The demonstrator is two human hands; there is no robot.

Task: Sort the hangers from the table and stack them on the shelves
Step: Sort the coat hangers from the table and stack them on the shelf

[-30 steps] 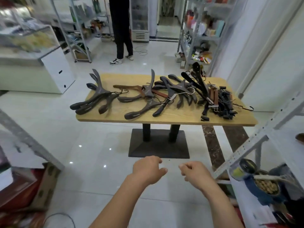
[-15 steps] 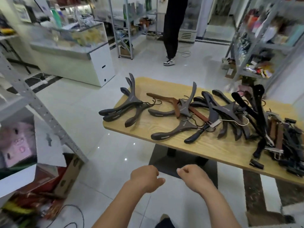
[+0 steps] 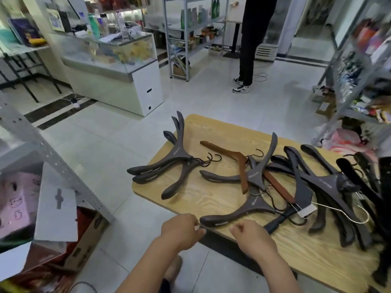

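both hands are held out low at the near edge of the wooden table. the left hand has its fingers curled into a loose fist and grips nothing; its knuckles sit just beside the tip of the nearest hanger, and whether they touch it cannot be told. the right hand is curled the same way over the table's edge, empty, close to the end of a black hanger.

all the hangers lie on the table. at its left end three dark brown hangers are stacked loosely, arms fanned out, hooks pointing right. in the middle a reddish-brown hanger lies under a dark hanger whose one arm points away from the person. the nearest hanger lies flat just in front of these, one arm running along the front edge. to the right a tangled pile of black hangers overlaps, and a silver wire hook with a white tag sticks out of it.

a grey metal shelf frame stands at the left with an open cardboard box at its foot. beyond the table are a glass display case, more stocked shelves on the right, and a person in black trousers standing on the tiled floor.
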